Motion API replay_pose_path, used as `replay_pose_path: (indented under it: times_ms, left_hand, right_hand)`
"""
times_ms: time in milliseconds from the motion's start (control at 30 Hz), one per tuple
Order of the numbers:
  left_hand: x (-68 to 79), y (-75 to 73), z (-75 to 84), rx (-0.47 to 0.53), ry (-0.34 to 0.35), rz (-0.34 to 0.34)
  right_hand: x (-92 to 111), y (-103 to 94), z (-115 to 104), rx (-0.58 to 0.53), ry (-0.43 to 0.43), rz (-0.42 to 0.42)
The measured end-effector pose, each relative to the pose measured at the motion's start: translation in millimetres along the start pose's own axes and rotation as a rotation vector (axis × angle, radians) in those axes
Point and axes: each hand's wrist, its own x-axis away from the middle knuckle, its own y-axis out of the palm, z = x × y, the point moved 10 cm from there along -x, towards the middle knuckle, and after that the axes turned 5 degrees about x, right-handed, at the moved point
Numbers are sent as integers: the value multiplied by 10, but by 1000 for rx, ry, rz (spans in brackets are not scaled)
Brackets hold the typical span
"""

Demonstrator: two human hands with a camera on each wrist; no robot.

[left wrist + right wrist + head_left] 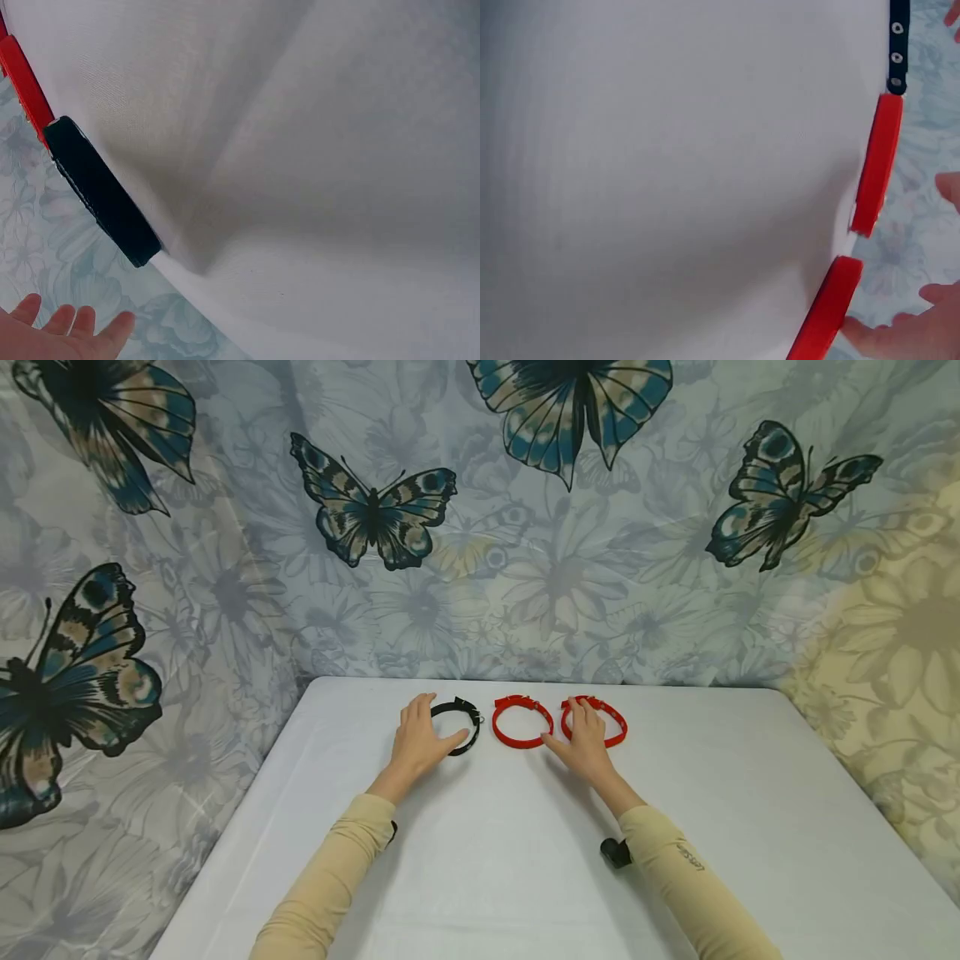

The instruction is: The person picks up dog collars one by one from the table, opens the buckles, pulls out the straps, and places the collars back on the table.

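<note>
Just left of the head view's centre, the left hand (pixel 422 740) is spread beside the black collar (pixel 101 191); right of centre, the right hand (pixel 587 747) spreads beside the rightmost red collar (pixel 826 311), contact unclear for both. The middle red collar (pixel 877 165) stands between.

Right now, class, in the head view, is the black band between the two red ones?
No: the black band is leftmost, with the middle red band between it and the right red band.
</note>
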Motion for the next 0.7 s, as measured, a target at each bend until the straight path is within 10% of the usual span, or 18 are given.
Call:
replay_pose_path:
  times_ms: [400,700]
  left_hand:
    - [75,-148,-238,396,-152,97]
    - [98,-102,-398,447,-254,42]
  right_hand:
    - [2,-36,-116,-127,38,78]
    - [122,184,-193,-358,193,-38]
